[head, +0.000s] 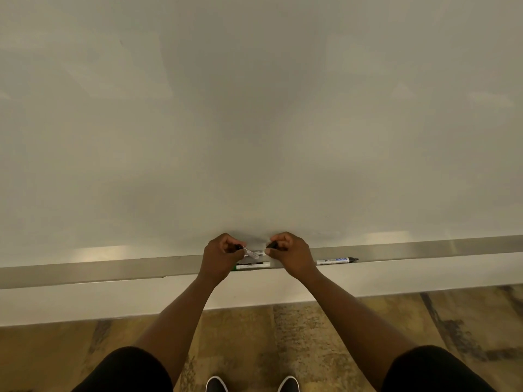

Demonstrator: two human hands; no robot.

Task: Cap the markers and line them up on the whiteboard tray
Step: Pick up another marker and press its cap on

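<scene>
My left hand [220,257] grips a white marker [251,253] with a black end, its body pointing right just above the metal whiteboard tray [113,268]. My right hand [288,254] pinches a small black cap [272,245], a short gap from the marker's tip. Below my hands a green marker [252,266] lies flat on the tray. Further right on the tray lies a black marker with a blue label [336,260], its black end pointing right.
The whiteboard [254,123] fills the upper view and shows no writing. Under the tray runs a white wall strip [85,301], then patterned brown carpet [283,335]. My shoes [252,384] show at the bottom edge.
</scene>
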